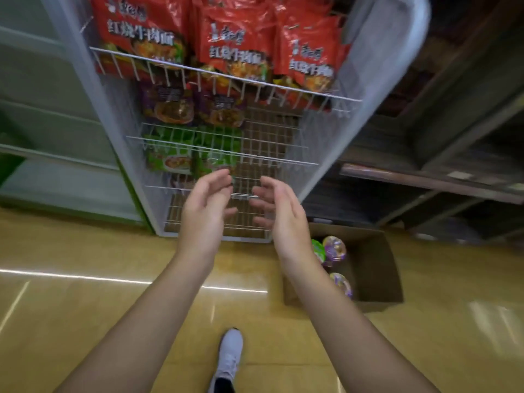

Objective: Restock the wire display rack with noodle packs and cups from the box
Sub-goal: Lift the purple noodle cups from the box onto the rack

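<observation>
The white wire display rack [283, 160] stands ahead of me. Red noodle packs [235, 43] fill its top basket, purple packs [173, 106] sit one tier down on the left, and green packs [170, 157] lie below those. My left hand [205, 207] and my right hand [279, 208] hover side by side in front of the lower tiers, palms facing each other, fingers relaxed, holding nothing. A brown cardboard box [374, 268] sits on the floor to the right of the rack's foot. Noodle cups with purple lids [334, 248] and a green one [318, 250] lie inside it.
A green-framed cabinet [56, 165] stands left of the rack. Dark wooden shelving [439, 171] runs along the right. The floor is glossy tan tile [85, 307]. A white shoe [229, 355] shows at the bottom centre.
</observation>
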`<state>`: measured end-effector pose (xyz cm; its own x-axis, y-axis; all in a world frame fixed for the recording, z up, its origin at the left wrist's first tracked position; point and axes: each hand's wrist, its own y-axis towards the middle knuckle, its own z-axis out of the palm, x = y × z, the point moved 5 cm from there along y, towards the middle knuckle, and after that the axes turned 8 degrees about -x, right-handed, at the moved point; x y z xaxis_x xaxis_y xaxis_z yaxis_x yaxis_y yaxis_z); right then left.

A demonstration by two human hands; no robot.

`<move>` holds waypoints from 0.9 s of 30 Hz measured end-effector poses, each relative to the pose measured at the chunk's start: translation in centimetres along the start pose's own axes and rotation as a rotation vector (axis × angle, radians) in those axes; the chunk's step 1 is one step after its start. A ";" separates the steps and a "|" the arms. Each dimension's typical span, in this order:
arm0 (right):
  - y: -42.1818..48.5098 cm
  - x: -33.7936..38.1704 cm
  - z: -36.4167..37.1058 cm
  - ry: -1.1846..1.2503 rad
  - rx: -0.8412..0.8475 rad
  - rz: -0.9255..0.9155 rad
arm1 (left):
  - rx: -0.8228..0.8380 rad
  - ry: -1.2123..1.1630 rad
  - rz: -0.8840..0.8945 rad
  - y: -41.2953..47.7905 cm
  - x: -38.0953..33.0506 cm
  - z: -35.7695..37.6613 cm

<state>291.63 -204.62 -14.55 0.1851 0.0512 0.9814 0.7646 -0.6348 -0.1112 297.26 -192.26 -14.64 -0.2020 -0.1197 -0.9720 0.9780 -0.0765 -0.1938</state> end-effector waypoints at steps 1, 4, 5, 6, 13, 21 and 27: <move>-1.0 0.8 -1.4 -0.002 -0.020 -0.009 | 0.018 0.001 -0.002 -1.3 -0.5 0.5; -3.4 2.1 -5.2 -0.016 -0.048 -0.031 | 0.085 0.015 0.018 -5.0 -1.6 2.5; -3.9 2.2 -6.5 -0.015 -0.059 -0.034 | 0.108 0.017 0.034 -6.2 -1.8 3.4; -4.3 2.3 -7.9 -0.004 -0.070 -0.030 | 0.127 0.018 0.046 -7.3 -1.8 4.4; -5.6 0.5 -20.3 0.056 -0.130 0.004 | 0.200 0.064 0.119 -14.7 -0.5 13.3; -0.3 -5.2 -36.6 0.013 -0.152 0.037 | 0.153 0.069 0.070 -19.4 5.4 28.5; 4.1 -10.9 -43.9 -0.014 -0.152 0.096 | 0.132 0.075 0.023 -20.6 10.8 37.1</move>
<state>265.60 -241.65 -18.85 0.2622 -0.0051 0.9650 0.6413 -0.7463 -0.1782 273.06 -228.72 -16.21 -0.1702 -0.0490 -0.9842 0.9662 -0.2046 -0.1569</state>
